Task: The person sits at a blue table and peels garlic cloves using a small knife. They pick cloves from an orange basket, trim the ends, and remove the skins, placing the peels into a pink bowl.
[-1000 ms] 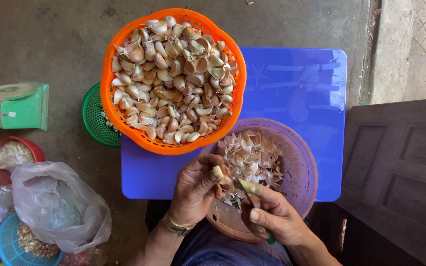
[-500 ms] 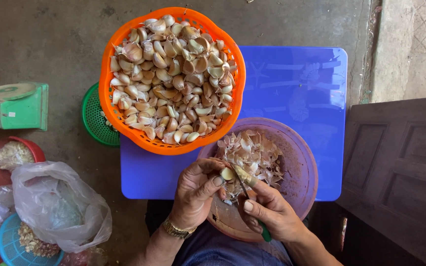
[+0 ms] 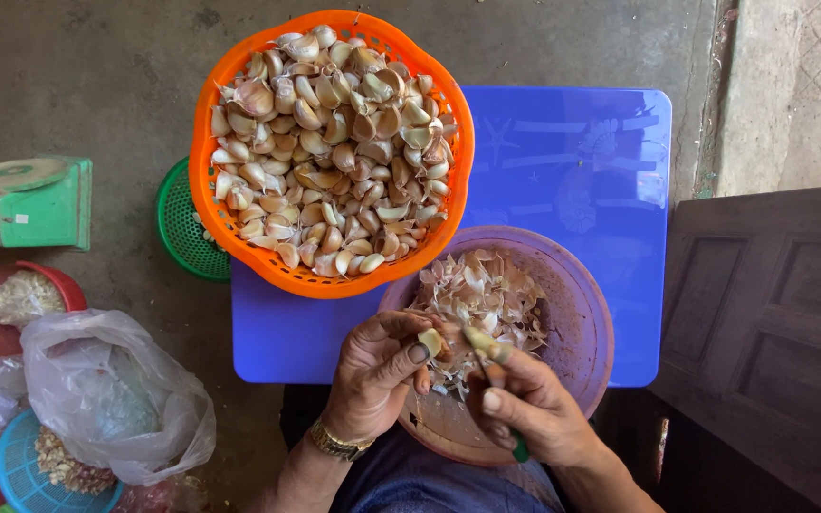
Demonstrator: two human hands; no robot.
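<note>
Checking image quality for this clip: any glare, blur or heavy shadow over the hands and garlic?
Head view: even daylight, soft glare on the blue table; left hand, right hand, garlic clove and orange basket sharp; only the dark door is shadowed.

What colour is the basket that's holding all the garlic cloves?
Orange. The basket of garlic cloves shows best in the head view, the only one.

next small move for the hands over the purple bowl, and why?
Probably finish stripping the skin: the left hand pinches a garlic clove over the purple bowl of peels, and the right hand holds a small knife right beside it, tip near the clove.
</note>
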